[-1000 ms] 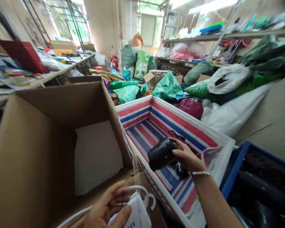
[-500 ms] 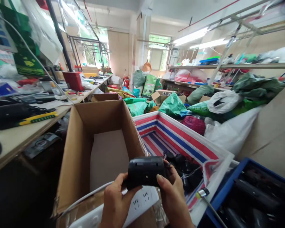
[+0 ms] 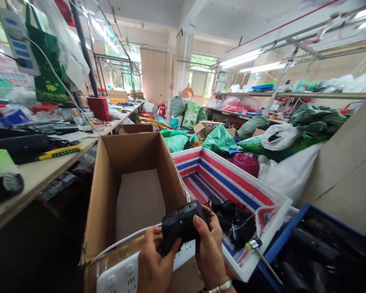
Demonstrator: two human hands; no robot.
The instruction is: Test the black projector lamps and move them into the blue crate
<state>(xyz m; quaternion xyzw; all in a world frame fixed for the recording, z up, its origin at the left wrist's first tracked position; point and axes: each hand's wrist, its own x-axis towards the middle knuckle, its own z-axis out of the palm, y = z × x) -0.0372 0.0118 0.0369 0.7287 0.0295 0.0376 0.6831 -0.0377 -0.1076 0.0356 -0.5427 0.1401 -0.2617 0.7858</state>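
Observation:
A black, rounded plastic device (image 3: 183, 221) is gripped between both hands, tilted, above the near edge of a cardboard box. I cannot make out its exact kind. My left hand (image 3: 157, 260) closes round its left end, thumb on the near side. On the right end, my right hand (image 3: 209, 240) holds it with the thumb pressed on top and fingers behind. Just beneath the hands lies a white power strip (image 3: 118, 276) with a white cable. The cardboard box (image 3: 131, 146) stands open, a flat sheet (image 3: 140, 199) covering its bottom.
Right of the box, a white crate (image 3: 244, 268) lined with striped fabric holds black items with cords (image 3: 234, 219). A blue crate (image 3: 305, 211) of black parts and a yellow-tipped metal rod (image 3: 253, 244) are at lower right. A cluttered workbench (image 3: 57, 171) runs along the left.
The black device has turned in my hands, its right end now higher, and shifted slightly left. Both hands keep hold of it. The camera view has swung a little left.

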